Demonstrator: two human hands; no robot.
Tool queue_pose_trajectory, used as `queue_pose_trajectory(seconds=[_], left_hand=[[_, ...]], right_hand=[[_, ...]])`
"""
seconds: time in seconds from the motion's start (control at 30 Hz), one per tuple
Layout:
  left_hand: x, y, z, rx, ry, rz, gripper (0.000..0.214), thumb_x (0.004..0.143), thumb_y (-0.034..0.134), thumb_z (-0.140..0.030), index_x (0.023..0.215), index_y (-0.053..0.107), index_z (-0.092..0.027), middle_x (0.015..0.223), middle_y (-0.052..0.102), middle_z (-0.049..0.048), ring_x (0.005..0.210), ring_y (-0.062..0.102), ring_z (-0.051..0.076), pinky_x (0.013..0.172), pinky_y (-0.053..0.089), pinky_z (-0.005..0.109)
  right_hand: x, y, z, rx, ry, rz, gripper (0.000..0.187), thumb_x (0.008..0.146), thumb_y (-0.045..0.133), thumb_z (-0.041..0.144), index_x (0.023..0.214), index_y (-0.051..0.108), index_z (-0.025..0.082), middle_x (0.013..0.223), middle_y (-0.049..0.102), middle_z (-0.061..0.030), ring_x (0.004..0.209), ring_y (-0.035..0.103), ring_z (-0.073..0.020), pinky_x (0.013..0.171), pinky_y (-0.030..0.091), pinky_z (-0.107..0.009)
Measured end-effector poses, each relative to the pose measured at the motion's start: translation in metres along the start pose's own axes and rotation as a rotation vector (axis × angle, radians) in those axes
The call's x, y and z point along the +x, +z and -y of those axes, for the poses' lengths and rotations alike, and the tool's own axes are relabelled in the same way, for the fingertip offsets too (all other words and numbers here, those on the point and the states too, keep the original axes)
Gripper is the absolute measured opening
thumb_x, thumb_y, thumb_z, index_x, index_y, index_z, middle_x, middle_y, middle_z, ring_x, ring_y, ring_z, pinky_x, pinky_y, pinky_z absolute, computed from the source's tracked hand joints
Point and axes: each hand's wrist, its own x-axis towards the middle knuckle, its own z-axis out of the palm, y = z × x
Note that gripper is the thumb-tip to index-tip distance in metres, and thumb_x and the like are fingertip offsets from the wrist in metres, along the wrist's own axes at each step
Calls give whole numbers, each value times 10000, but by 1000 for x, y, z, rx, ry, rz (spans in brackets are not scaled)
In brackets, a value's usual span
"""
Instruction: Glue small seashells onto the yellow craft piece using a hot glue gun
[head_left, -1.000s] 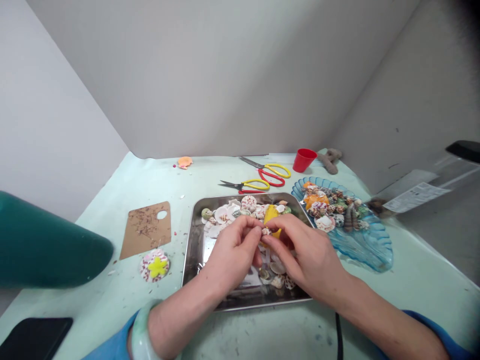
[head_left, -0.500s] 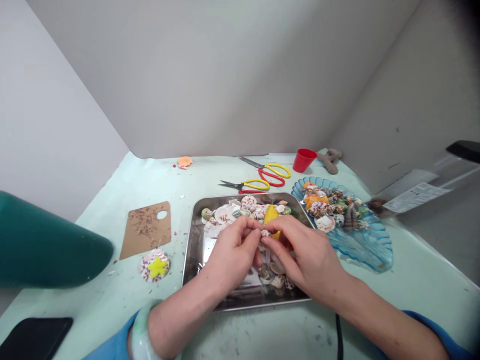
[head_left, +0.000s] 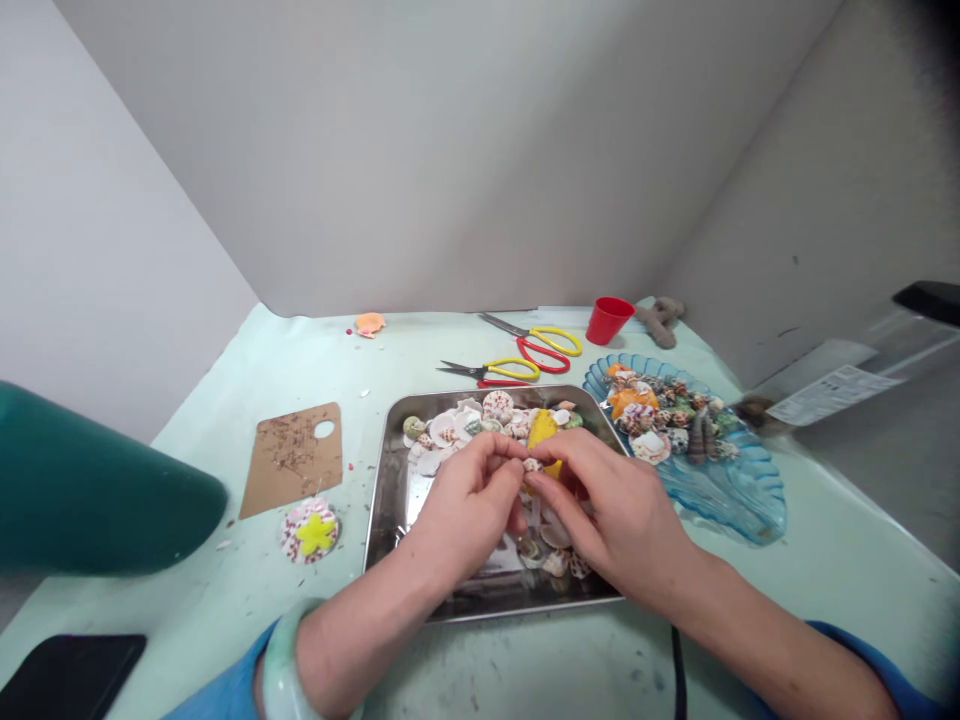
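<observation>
Between the fingertips of my left hand and my right hand is a small brown-and-white spotted shell. Both hands are closed in a pinch on it, with their fingertips nearly meeting. They hover over a metal tray that holds several loose seashells. A yellow piece lies among the shells just behind my right fingers, partly covered by them. More shells show in the tray below my right hand.
A blue shell-shaped dish of shells stands right of the tray. Two scissors, a red cup and a grey lump lie behind. Leftward are brown card, a shell disc with a yellow-green flower and a green cylinder.
The small shell has shifted and turned very slightly between my fingertips. Both hands otherwise stay in place, and nothing else has visibly moved.
</observation>
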Motion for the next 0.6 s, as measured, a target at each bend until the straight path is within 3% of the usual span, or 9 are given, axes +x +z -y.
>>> queue_pose_trajectory(seconds=[0.23, 0.6], left_hand=[[0, 0, -2, -21, -15, -2, 97, 821, 431, -209, 888, 499, -189, 456, 517, -53, 467, 493, 110, 530, 386, 222], [1, -1, 1, -14, -1, 3, 127, 828, 440, -295, 878, 503, -198, 457, 532, -43, 478, 531, 132, 537, 403, 241]], right_hand=[[1, 0, 0, -4, -2, 2, 141, 905, 469, 226, 1028, 523, 184, 868, 593, -35, 654, 556, -123, 564, 410, -245], [1, -1, 1, -4, -12, 2, 146, 906, 455, 219, 1029, 527, 188, 846, 587, -26, 638, 557, -119, 550, 408, -236]])
